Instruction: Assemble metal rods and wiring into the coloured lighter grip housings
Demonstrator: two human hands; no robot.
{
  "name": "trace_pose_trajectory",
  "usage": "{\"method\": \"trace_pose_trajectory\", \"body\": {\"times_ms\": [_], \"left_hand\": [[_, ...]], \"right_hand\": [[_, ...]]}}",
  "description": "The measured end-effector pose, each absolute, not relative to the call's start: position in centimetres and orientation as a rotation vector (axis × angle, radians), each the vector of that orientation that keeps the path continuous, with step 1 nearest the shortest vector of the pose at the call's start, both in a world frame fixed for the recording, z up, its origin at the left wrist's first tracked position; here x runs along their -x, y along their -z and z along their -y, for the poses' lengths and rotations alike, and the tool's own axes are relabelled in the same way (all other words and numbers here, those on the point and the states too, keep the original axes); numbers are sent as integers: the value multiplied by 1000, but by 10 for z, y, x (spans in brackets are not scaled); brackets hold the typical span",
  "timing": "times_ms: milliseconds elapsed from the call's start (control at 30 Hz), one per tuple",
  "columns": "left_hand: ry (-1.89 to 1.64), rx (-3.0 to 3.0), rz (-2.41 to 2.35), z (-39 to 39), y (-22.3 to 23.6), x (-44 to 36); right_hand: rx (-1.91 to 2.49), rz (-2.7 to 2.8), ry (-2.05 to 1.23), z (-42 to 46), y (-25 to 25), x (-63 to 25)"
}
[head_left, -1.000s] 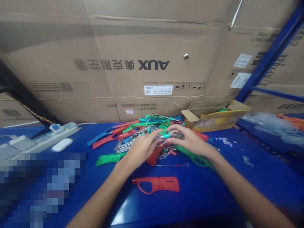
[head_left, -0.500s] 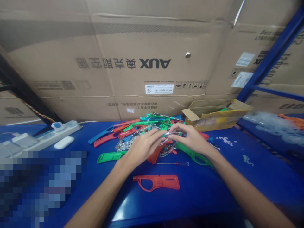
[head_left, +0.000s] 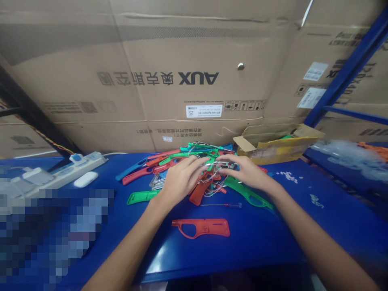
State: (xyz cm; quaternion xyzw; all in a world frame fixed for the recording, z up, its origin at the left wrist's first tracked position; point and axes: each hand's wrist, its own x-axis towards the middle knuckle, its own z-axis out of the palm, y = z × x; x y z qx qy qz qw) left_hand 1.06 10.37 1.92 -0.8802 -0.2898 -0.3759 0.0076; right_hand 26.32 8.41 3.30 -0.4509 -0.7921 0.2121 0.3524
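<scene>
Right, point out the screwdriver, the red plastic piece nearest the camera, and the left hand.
Screwdriver [head_left: 235, 205], head view: on its handle.
Red plastic piece [head_left: 212, 228], head view: on its broad body.
Left hand [head_left: 181, 176], head view: on its back.

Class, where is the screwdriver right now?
In the head view, the screwdriver lies just right of centre on the blue table, between the parts pile and the lone red plastic piece nearest the person.

The tabletop [head_left: 266, 246] is blue, the nearest casing [head_left: 214, 229] red — the open carton [head_left: 277, 153] yellowish-brown.
</scene>
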Motion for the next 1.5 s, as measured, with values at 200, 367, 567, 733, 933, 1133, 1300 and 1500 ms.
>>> {"method": "trace_pose_trajectory", "body": {"times_ms": [200, 367, 567, 733, 933, 1133, 1300, 1500], "left_hand": [[1208, 2735, 906, -110, -24, -1], [1227, 2739, 857, -117, -22, 3], [1240, 2722, 904, -120, -21, 6], [1241, 2736, 927, -121, -20, 8], [1232, 2774, 948, -121, -18, 8], [1236, 2781, 955, -113, -23, 4], [1157, 2772, 990, -110, -23, 3], [1146, 2776, 986, -106, -34, 10]], "right_hand": [[1223, 2013, -581, -89, -31, -271], [1225, 1967, -578, -88, -31, -270], [1189, 1960, -532, -88, -30, -268], [1166, 1903, -450, -86, -27, -258], [1128, 1856, -345, -83, -25, -251], [1069, 1934, -274, -82, -26, -251], [1030, 1968, -183, -79, -27, -246], [1026, 2003, -63, -67, -42, -238]]}}
